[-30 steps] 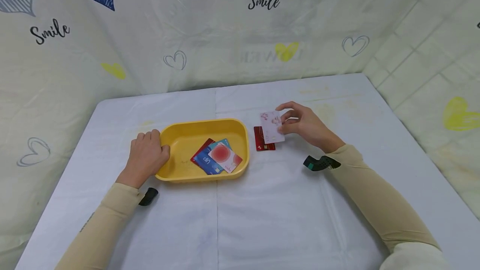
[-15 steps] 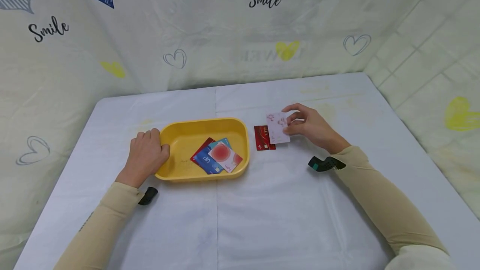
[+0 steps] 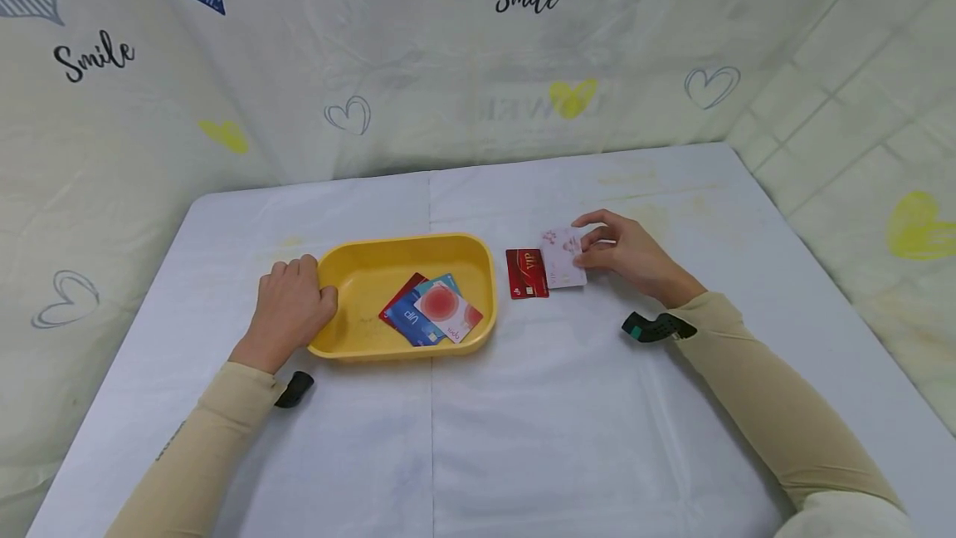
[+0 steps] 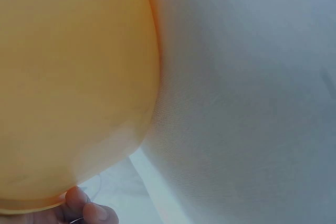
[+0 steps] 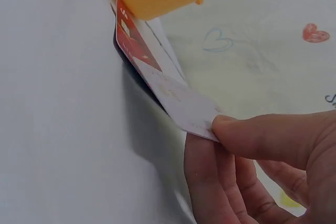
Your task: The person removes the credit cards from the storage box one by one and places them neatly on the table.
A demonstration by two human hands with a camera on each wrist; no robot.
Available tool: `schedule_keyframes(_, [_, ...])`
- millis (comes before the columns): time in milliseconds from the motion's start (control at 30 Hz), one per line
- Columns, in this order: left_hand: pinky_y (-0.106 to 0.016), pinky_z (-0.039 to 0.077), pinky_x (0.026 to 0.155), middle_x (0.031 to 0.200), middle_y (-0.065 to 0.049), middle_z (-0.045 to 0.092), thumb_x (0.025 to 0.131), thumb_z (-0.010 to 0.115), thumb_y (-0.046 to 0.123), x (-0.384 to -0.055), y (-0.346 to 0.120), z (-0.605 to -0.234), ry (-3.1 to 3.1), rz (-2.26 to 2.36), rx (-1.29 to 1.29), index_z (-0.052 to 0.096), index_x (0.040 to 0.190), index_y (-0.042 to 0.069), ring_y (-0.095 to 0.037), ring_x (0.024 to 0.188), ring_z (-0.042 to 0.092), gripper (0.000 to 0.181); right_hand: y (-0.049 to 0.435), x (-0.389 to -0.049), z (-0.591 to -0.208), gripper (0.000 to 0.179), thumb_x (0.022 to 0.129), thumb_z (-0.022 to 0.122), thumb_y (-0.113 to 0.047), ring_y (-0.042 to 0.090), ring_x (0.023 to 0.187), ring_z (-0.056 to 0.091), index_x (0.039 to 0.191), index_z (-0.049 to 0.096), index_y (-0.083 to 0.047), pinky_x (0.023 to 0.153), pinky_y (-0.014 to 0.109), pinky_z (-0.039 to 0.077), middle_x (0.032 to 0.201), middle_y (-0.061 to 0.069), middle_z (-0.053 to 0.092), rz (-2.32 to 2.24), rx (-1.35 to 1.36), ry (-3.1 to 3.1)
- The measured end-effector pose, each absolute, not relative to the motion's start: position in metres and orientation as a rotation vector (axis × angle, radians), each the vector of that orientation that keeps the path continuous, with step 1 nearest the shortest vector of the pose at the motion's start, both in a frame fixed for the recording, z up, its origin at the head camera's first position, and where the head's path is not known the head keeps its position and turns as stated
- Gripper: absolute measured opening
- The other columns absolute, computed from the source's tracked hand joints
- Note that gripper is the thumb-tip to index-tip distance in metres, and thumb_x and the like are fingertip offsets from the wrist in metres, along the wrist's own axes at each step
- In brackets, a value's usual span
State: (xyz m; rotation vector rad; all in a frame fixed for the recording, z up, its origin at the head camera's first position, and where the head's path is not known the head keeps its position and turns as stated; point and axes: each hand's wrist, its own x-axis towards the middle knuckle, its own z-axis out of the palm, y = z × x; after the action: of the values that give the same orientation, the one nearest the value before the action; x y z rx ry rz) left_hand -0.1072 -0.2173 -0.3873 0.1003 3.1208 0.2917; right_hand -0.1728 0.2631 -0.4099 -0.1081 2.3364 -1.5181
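My left hand (image 3: 287, 310) grips the left rim of a yellow plastic tray (image 3: 373, 251). In the left wrist view, fingertips (image 4: 97, 212) curl at the edge of the tray (image 4: 79, 77). To the right of the tray, my right hand (image 3: 635, 258) pinches a pale pink-flowered card (image 3: 563, 260) by its right edge. The right wrist view has the thumb (image 5: 262, 137) on top of this card (image 5: 178, 100) and fingers below it. Close against its left edge is a red bank card (image 3: 526, 274); whether they overlap is hard to tell.
Several bank cards lie overlapped in the tray's right half: a pink-and-white one (image 3: 448, 312) on top, a blue one (image 3: 413, 318) and a red one (image 3: 392, 297) partly covered. A white cloth covers the table (image 3: 523, 422). A patterned sheet (image 3: 448, 48) hangs behind it.
My right hand has drawn the pale card to the right, uncovering more of the red card beneath and beside it. My left hand keeps its place on the tray.
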Motion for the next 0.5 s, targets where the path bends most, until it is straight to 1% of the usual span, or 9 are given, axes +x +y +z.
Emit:
schedule_keyframes(233, [-0.040, 0.030, 0.073, 0.082, -0.018, 0.050, 0.092, 0.040, 0.020, -0.1075, -0.2169, -0.3859, 3.118, 0.292, 0.103, 0.048, 0.099, -0.005, -0.036, 0.083, 0.042, 0.027, 0.2669, -0.1731, -0.4143, 0.057, 0.092, 0.074, -0.016, 0.022, 0.104, 0.059, 0.143, 0.050, -0.014, 0.082, 0.020, 0.057, 0.114, 0.009, 0.055, -1.479, -0.070, 2.347])
schedule_keyframes(500, [-0.039, 0.028, 0.070, 0.077, -0.017, 0.048, 0.091, 0.041, 0.019, -0.1069, -0.2185, -0.3897, 3.151, 0.312, 0.133, 0.047, 0.091, -0.002, -0.036, 0.080, 0.043, 0.022, 0.2674, -0.1738, -0.4158, 0.056, 0.092, 0.075, -0.019, 0.020, 0.100, 0.062, 0.142, 0.051, -0.012, 0.083, 0.021, 0.058, 0.113, 0.010, 0.057, -1.442, -0.100, 2.335])
